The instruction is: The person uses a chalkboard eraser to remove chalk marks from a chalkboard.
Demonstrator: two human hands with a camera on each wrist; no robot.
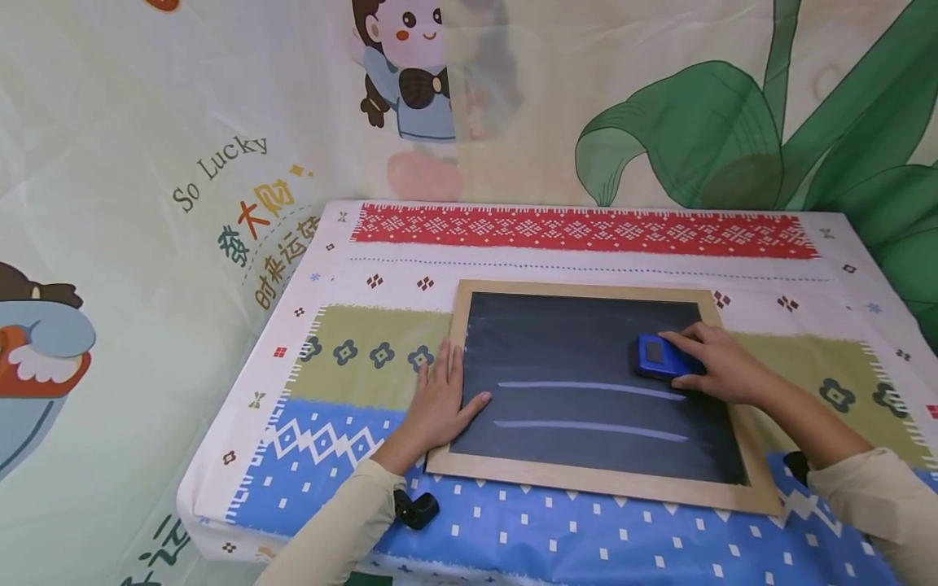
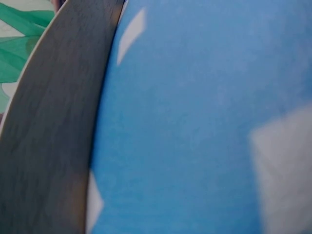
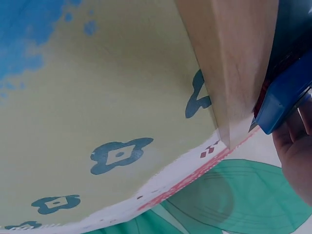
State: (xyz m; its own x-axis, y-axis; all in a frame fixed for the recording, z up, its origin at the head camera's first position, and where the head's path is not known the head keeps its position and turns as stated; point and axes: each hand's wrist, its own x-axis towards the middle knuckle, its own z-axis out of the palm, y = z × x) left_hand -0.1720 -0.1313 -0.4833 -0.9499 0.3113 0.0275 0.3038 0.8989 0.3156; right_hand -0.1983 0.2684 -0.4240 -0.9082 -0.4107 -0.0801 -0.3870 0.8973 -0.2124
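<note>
A blackboard in a light wooden frame lies on the table, with two pale chalk lines running across its lower half. My right hand grips a blue chalkboard eraser on the board's right side, above the right ends of the lines. In the right wrist view the same eraser shows at the right edge, with fingers against it. My left hand rests on the left side of the frame, fingers straight, thumb over the dark surface. The left wrist view shows the frame's side but not the hand.
A patterned tablecloth in blue, green, white and red covers the table. Printed cloth walls stand behind and to the left. Dark wrist devices, one of them a black strap piece, sit at both cuffs.
</note>
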